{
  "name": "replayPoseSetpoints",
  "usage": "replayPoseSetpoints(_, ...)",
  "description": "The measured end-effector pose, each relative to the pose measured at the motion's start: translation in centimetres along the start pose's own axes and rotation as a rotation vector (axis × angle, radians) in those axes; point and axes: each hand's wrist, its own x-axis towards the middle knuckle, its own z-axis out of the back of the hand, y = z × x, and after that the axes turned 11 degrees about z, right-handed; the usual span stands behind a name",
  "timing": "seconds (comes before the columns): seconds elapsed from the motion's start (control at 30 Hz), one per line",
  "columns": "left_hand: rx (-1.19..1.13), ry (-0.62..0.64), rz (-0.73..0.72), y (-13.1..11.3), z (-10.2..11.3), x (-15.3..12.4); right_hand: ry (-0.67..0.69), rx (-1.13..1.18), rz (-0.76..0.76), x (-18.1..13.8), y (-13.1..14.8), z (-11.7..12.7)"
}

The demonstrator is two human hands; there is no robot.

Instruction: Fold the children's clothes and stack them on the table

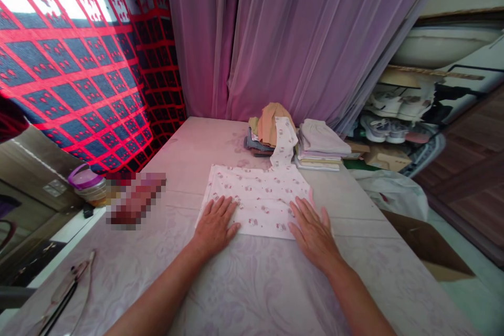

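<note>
Lying flat on the table [244, 294] under the spread left hand [216, 224] and right hand [315, 232], the printed shirt [260, 194] has one sleeve [284, 142] yet unfolded, while folded clothes [322, 147] already stand near the far-right corner.

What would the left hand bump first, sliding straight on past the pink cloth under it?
Probably the pile of clothes with orange on top: the left hand points that way across the pink cloth, though the exact line is hard to judge.
</note>
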Motion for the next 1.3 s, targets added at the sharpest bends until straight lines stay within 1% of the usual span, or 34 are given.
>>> replayPoseSetpoints(0.1, 0.006, 0.021, 0.002, 0.1, 0.2, 0.0, 0.094, 0.102, 0.082, 2.7, 3.6, 0.4)
replayPoseSetpoints(0.17, 0.025, 0.045, 0.005, 0.0, 0.4, 0.1, 0.172, 0.178, 0.108, 4.1, 5.4, 0.2)
replayPoseSetpoints(0.27, 0.049, 0.054, 0.008, -0.1, 0.6, 0.1, 0.249, 0.243, 0.112, 4.9, 6.3, -0.4)
replayPoseSetpoints(0.33, 0.054, 0.049, 0.01, -0.1, 0.5, 0.2, 0.269, 0.237, 0.099, 4.5, 5.7, -0.6)
replayPoseSetpoints(0.4, 0.053, 0.044, 0.012, 0.0, 0.4, 0.2, 0.278, 0.201, 0.062, 3.6, 4.4, -0.6)
replayPoseSetpoints(0.53, 0.064, 0.051, 0.029, -0.1, 0.3, 0.3, 0.265, 0.114, -0.085, 1.1, 1.3, -0.5)
replayPoseSetpoints(0.63, 0.08, 0.057, 0.069, -0.3, 0.4, 0.1, 0.224, 0.081, -0.162, -0.2, -0.1, -0.7)
replayPoseSetpoints(0.73, 0.068, 0.045, 0.092, -0.2, 0.6, -0.1, 0.152, 0.074, -0.185, -0.7, -0.5, -1.1)
replayPoseSetpoints(0.87, -0.003, 0.004, 0.09, 0.5, 1.3, -0.2, 0.025, 0.092, -0.186, -0.9, -0.6, -1.6)
replayPoseSetpoints(0.97, -0.04, -0.025, 0.143, 1.3, 1.8, -0.1, -0.047, 0.106, -0.169, -1.0, -0.9, -1.8)
replayPoseSetpoints(1.1, -0.072, -0.024, 0.212, 2.0, 1.9, 0.1, -0.091, 0.104, -0.149, -1.2, -1.1, -2.0)
replayPoseSetpoints(1.3, -0.097, -0.015, 0.214, 2.0, 1.7, 0.2, -0.098, 0.096, -0.132, -1.1, -1.1, -2.0)
